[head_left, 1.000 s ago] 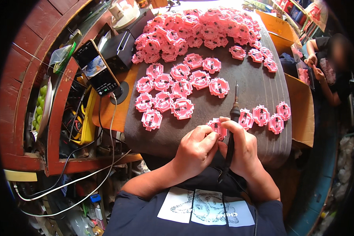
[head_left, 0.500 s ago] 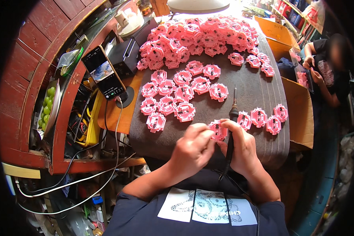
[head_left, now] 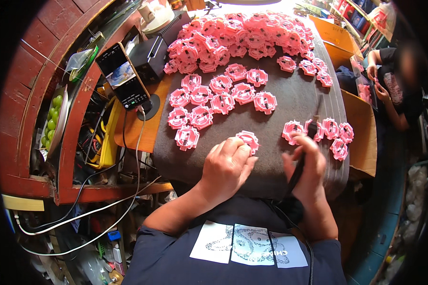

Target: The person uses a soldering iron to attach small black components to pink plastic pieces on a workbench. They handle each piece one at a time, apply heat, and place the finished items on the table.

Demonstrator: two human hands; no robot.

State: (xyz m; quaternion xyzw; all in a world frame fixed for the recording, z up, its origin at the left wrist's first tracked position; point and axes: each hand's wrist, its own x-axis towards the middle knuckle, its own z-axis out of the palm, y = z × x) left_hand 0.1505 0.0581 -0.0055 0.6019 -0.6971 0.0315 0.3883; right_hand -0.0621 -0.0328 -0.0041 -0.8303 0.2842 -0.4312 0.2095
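Observation:
My left hand (head_left: 227, 164) pinches the near edge of a pink plastic part (head_left: 248, 142) at the front middle of the dark work surface. The part is many-sided, with a recess in its middle. My right hand (head_left: 308, 166) is closed around a soldering iron (head_left: 297, 175), blurred by motion, its tip pointing away from me. Just beyond that hand, pink parts (head_left: 339, 149) of the same kind lie in a small group; the iron partly covers one. More pink parts (head_left: 222, 103) sit spaced out at the left of the surface.
A big heap of pink parts (head_left: 242, 38) fills the far end. At left are a phone (head_left: 122, 78) on a stand, a black box (head_left: 149, 58) and green fruit (head_left: 53, 118). Cardboard boxes (head_left: 359, 135) stand at right, near another person (head_left: 390, 80). The iron's cord (head_left: 297, 227) runs across my shirt.
My right hand has moved right with the soldering iron, and the right group has gained a pink part. A part has gone from the left cluster; my left hand now holds one.

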